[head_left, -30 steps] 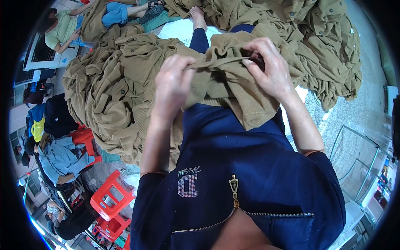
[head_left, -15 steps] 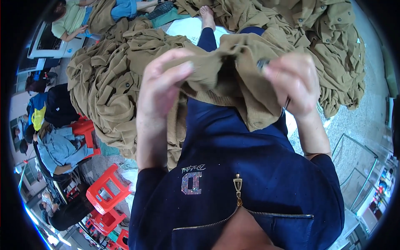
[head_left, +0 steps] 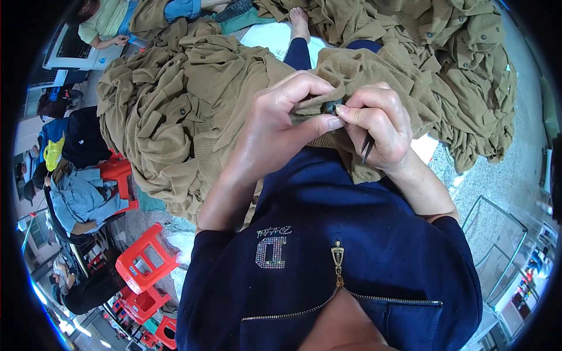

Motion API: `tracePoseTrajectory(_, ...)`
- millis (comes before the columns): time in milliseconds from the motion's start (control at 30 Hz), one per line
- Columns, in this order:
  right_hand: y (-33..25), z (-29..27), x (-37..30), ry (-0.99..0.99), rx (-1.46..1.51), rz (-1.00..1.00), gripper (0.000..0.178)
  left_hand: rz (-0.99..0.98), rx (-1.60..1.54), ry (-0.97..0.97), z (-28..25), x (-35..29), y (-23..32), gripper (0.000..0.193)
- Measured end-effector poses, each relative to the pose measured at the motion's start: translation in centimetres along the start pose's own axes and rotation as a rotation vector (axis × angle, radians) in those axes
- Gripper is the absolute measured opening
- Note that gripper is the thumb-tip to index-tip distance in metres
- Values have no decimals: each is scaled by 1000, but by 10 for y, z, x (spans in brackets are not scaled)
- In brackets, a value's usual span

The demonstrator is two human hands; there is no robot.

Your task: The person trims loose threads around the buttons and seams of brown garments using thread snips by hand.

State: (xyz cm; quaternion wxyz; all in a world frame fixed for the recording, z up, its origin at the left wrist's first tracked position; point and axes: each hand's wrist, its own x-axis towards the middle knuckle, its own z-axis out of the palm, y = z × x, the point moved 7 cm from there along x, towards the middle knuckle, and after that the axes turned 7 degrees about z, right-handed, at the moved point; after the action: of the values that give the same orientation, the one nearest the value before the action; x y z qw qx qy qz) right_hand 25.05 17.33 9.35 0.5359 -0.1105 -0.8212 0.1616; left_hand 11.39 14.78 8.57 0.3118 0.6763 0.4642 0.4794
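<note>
Above my lap is a brown knit cardigan [head_left: 366,67], gathered up between my hands. My left hand [head_left: 275,128] pinches its edge between thumb and fingers, right beside a dark round button [head_left: 331,107]. At that button, the thumb and fingertips of my right hand [head_left: 380,126] are pressed together. A dark, pointed metal tool [head_left: 367,147] sticks out below the curled fingers of the right hand. Its other end is hidden in the palm, so I cannot make out its kind.
Large heaps of brown knitwear [head_left: 152,117] lie left and ahead, with another pile [head_left: 468,99] on the right. Red plastic stools [head_left: 146,257] stand at left. A co-worker [head_left: 108,23] sits at far left. A glass-like frame [head_left: 497,234] stands at right.
My hands have come closer together, and the left thumb and fingers have closed on the cardigan's edge. The button now sits between both hands' fingertips. The right-hand tool shows more clearly.
</note>
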Motion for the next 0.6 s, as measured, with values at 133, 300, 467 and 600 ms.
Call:
tracePoseTrajectory(133, -2, 2, 2, -51, 60, -7, 29, 94, -141, 15, -5, 0, 0, 29)
tracePoseTrajectory(300, 14, -2, 13, -38, 127, 154, 35, 195, 173, -16, -2, 8, 8, 28)
tracePoseTrajectory(467, 31, 15, 5, -291, 160, 429, 36, 293, 412, 38, -3, 2, 13, 25)
tracePoseTrajectory(600, 45, 30, -21, -237, 205, 470, 26, 298, 414, 88, 2, -12, -18, 19)
